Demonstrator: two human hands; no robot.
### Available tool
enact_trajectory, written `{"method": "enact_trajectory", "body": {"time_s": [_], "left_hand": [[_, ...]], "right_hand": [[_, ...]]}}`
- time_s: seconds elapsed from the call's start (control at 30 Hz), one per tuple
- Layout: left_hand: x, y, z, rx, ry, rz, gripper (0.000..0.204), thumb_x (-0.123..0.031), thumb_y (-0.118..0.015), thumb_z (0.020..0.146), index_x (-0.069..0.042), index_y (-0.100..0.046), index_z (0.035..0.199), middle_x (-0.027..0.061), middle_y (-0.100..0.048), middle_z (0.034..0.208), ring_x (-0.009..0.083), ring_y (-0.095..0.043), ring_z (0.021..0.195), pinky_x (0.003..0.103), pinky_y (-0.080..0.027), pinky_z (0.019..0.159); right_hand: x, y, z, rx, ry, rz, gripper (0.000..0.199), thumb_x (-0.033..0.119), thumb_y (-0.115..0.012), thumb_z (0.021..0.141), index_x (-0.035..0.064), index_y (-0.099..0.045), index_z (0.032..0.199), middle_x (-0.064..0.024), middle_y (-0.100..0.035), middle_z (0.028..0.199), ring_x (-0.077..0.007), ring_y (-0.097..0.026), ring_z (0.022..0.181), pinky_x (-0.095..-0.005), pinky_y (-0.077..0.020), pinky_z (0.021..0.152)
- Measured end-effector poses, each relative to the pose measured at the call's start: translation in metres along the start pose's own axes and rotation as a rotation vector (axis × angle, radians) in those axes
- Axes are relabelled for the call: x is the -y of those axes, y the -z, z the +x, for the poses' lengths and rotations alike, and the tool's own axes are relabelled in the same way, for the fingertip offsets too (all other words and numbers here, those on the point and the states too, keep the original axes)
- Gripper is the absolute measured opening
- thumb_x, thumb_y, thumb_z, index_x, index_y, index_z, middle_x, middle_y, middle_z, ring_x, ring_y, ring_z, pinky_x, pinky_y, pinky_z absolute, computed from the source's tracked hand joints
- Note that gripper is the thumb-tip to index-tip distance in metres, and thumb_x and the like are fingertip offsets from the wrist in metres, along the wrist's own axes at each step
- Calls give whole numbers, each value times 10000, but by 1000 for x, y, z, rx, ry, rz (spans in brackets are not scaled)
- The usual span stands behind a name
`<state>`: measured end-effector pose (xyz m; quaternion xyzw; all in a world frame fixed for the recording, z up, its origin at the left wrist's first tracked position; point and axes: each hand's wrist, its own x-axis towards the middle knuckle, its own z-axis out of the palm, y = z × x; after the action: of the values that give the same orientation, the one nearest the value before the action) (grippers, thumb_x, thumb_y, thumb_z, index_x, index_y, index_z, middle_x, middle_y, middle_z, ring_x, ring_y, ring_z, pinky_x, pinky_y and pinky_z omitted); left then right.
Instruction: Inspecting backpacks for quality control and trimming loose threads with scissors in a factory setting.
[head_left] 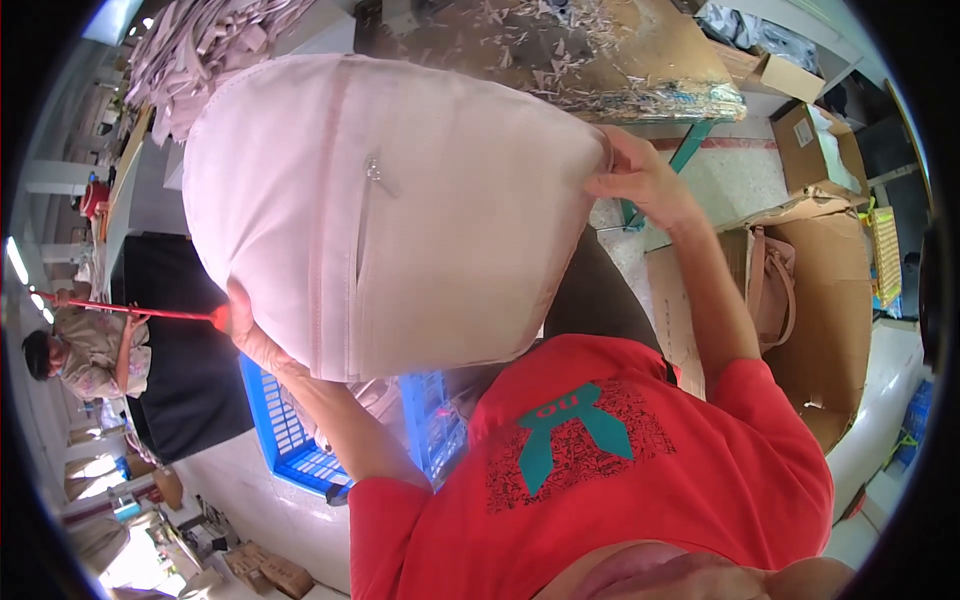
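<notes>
A large pale pink bag (450, 210) with rounded corners is held up in front of my chest. A zip (366, 225) with a metal puller and a stitched seam run down its face. My left hand (250, 325) grips its lower left edge, thumb on the near side and the other fingers mostly hidden behind. On the upper right corner, my right hand (640, 183) pinches the edge between thumb and fingers. Whatever lies behind the bag is hidden.
A blue plastic basket (262, 410) stands below left. Scraps litter the worktable (640, 55) beyond, beside a heap of pink strips (205, 55). An open cardboard box (835, 300) at right holds a pink handbag (772, 285). At left, a person (95, 345) holds a red pole (160, 313).
</notes>
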<state>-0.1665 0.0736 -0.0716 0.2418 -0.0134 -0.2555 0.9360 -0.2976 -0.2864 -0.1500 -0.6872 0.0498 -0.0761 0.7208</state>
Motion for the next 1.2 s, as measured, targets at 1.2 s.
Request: {"method": "enact_trajectory", "body": {"time_s": [1.2], "left_hand": [[28,16,8,-287,-447,431,488,-183,-570,738,17,-411,1154,138,-495,1088,277,-461,1015,409,-367,876]], "right_hand": [[31,-37,28,-333,114,629,196,86,-608,741,-14,-559,902,-81,-600,837,-135,-570,752,-261,-459,682]]}}
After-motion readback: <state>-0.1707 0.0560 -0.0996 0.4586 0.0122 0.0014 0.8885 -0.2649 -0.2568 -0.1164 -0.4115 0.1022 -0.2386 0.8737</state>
